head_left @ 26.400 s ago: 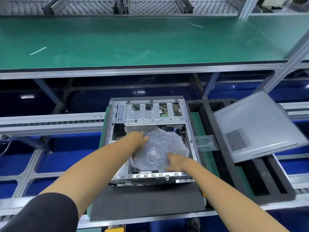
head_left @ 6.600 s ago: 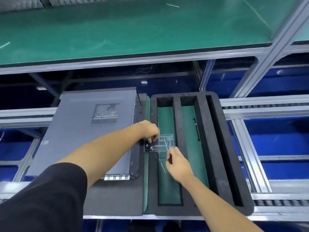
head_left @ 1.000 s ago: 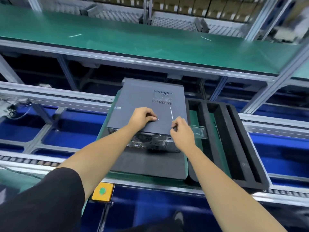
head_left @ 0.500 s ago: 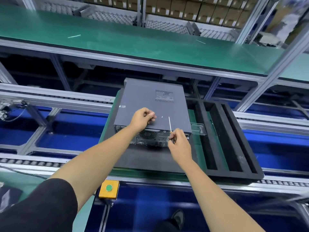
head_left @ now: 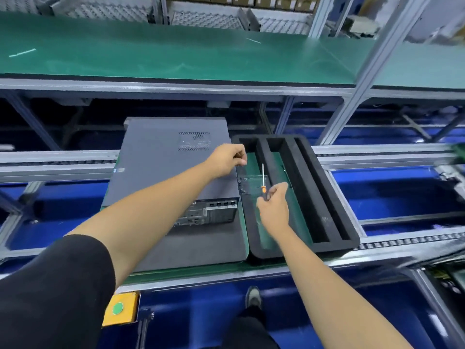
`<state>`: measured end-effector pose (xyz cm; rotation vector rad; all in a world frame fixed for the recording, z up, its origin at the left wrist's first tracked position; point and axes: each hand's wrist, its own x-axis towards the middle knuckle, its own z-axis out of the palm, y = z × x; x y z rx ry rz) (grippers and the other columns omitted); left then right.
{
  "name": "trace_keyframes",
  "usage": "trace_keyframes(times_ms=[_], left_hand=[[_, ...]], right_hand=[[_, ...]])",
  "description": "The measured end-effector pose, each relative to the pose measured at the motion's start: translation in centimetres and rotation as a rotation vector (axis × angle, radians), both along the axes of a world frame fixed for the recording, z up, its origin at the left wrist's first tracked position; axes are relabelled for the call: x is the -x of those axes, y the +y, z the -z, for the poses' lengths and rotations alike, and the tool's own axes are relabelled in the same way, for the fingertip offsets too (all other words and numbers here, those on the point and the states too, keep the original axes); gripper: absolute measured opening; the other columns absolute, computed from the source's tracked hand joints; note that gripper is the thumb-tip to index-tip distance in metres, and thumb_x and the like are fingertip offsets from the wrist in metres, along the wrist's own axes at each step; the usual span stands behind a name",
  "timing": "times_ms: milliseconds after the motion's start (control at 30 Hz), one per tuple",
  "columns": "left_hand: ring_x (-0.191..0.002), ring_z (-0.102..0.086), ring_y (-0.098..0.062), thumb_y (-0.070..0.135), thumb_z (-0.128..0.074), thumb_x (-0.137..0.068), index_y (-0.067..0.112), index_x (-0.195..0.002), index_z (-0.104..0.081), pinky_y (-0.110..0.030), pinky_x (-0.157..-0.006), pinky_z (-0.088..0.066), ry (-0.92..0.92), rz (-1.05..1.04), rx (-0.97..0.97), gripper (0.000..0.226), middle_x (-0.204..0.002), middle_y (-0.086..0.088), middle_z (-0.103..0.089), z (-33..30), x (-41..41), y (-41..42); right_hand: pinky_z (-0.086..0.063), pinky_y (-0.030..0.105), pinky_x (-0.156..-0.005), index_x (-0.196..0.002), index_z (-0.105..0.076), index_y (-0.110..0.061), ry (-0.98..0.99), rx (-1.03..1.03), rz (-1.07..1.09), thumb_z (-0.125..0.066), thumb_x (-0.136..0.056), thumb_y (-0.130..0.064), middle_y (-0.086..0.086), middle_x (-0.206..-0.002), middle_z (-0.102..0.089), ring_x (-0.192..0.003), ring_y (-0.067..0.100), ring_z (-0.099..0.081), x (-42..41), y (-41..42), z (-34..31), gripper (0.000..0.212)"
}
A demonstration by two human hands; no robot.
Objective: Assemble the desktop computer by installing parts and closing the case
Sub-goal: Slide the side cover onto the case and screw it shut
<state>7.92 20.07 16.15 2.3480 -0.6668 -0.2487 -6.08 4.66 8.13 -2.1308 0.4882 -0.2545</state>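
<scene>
1. Computer case [head_left: 173, 170] lies flat on a dark foam pad [head_left: 201, 248] on the worktop, side cover already on, rear ports facing the person.
2. Left hand [head_left: 227, 159] hovers at the case's right edge, near the vent holes; fingers curled as if pinching something small. Probably a screw, but too small to tell.
3. Right hand [head_left: 273, 206] has its grip closed on a small screwdriver [head_left: 263, 180], orange collar, thin shaft pointing away from the person.
4. Screwdriver tip is over a clear plastic box [head_left: 254, 183] with dark screws in its left end. The box sits in the black foam tray [head_left: 322, 197] just beside the case.
5. Step in hand, as I judge it: fetching screws to fix the cover shut; task looks near its end.
6. To do it well: take one screw at a time and hold the clear box steady so it does not tip.
7. Seat the screw straight in its rear hole by finger first, then drive it.
8. Keep the shaft in line with the hole; a thin tip slips and scratches the cover.
9. Press the cover flush before tightening.
</scene>
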Motion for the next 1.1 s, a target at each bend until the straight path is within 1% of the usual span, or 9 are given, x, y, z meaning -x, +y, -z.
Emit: trace_keyframes(times_ms=[100,233,433,500,567,633,767,967,1100], left_hand=[[-0.101,-0.065,-0.025,0.012,-0.070,-0.094,0.008,-0.098,-0.067,-0.035,-0.089,-0.049,-0.012,0.087,-0.230,0.006,-0.103,-0.006,-0.073,0.6,-3.7,-4.5],[-0.106,-0.066,-0.021,0.026,-0.074,-0.093,0.015,-0.105,-0.070,-0.034,-0.091,-0.050,0.029,0.162,-0.574,0.016,-0.110,0.000,-0.073,3.4,-8.1,-8.3],[-0.115,-0.050,-0.016,0.054,-0.070,-0.088,0.032,-0.097,-0.071,-0.034,-0.091,-0.032,-0.003,0.214,-0.977,0.024,-0.107,0.011,-0.070,7.5,-11.7,-11.5],[-0.116,-0.043,-0.017,0.054,-0.070,-0.088,0.030,-0.093,-0.070,-0.034,-0.090,-0.030,0.046,0.195,-1.012,0.024,-0.106,0.012,-0.069,8.4,-12.6,-12.2],[-0.117,-0.041,-0.018,0.054,-0.072,-0.087,0.029,-0.096,-0.074,-0.036,-0.096,-0.030,0.097,0.177,-1.000,0.027,-0.105,0.014,-0.068,9.4,-13.1,-12.5],[-0.117,-0.039,-0.020,0.055,-0.072,-0.087,0.030,-0.099,-0.076,-0.037,-0.097,-0.029,0.128,0.147,-1.024,0.028,-0.104,0.013,-0.063,10.2,-13.3,-12.5],[-0.114,-0.039,-0.018,0.053,-0.074,-0.085,0.031,-0.097,-0.077,-0.036,-0.089,-0.024,0.169,0.128,-1.058,0.025,-0.102,0.014,-0.068,11.5,-13.7,-12.1],[-0.113,-0.038,-0.018,0.043,-0.077,-0.086,0.031,-0.100,-0.078,-0.036,-0.094,-0.025,0.259,0.103,-1.061,0.018,-0.101,0.013,-0.067,11.9,-14.3,-12.0],[-0.108,-0.044,-0.018,0.022,-0.076,-0.091,0.029,-0.104,-0.077,-0.034,-0.089,-0.026,0.320,0.100,-1.115,0.015,-0.105,0.012,-0.072,11.8,-15.0,-12.2]], right_hand=[[-0.037,0.035,-0.057,-0.104,-0.031,-0.021,0.131,0.012,-0.014,-0.059,-0.093,-0.018,-0.006,-0.085,-0.056,-0.066,0.020,-0.056,-3.1,-4.8,1.1,0.030],[-0.037,0.037,-0.062,-0.097,-0.039,-0.019,0.313,0.019,-0.107,-0.057,-0.094,-0.025,-0.003,-0.079,-0.055,-0.070,0.023,-0.053,-8.1,-10.4,3.2,0.019],[-0.041,0.039,-0.065,-0.084,-0.034,-0.023,0.399,0.059,-0.281,-0.050,-0.095,-0.023,-0.002,-0.070,-0.051,-0.063,0.021,-0.048,-13.9,-14.6,7.0,0.020],[-0.042,0.041,-0.083,-0.077,-0.032,-0.024,0.325,0.160,-0.311,-0.049,-0.095,-0.020,-0.005,-0.065,-0.047,-0.062,0.021,-0.045,-15.7,-15.1,8.2,0.025],[-0.033,0.041,-0.091,-0.077,-0.035,-0.023,0.273,0.254,-0.330,-0.050,-0.094,-0.019,-0.006,-0.077,-0.045,-0.075,0.020,-0.044,-17.3,-15.3,9.3,0.022],[-0.026,0.039,-0.090,-0.084,-0.042,-0.023,0.284,0.258,-0.381,-0.052,-0.093,-0.020,-0.006,-0.093,-0.046,-0.097,0.018,-0.038,-18.6,-15.3,10.3,0.013],[-0.023,0.037,-0.091,-0.091,-0.047,-0.026,0.305,0.167,-0.494,-0.053,-0.092,-0.019,-0.008,-0.108,-0.051,-0.117,0.018,-0.035,-20.3,-15.4,11.9,0.009],[-0.025,0.045,-0.104,-0.086,-0.044,-0.025,0.323,0.147,-0.556,-0.054,-0.092,-0.019,-0.007,-0.112,-0.051,-0.135,0.018,-0.029,-21.0,-15.4,12.7,0.013],[-0.022,0.040,-0.100,-0.093,-0.049,-0.023,0.301,0.165,-0.576,-0.054,-0.093,-0.018,-0.005,-0.117,-0.050,-0.137,0.018,-0.027,-21.3,-15.9,13.2,0.007]])
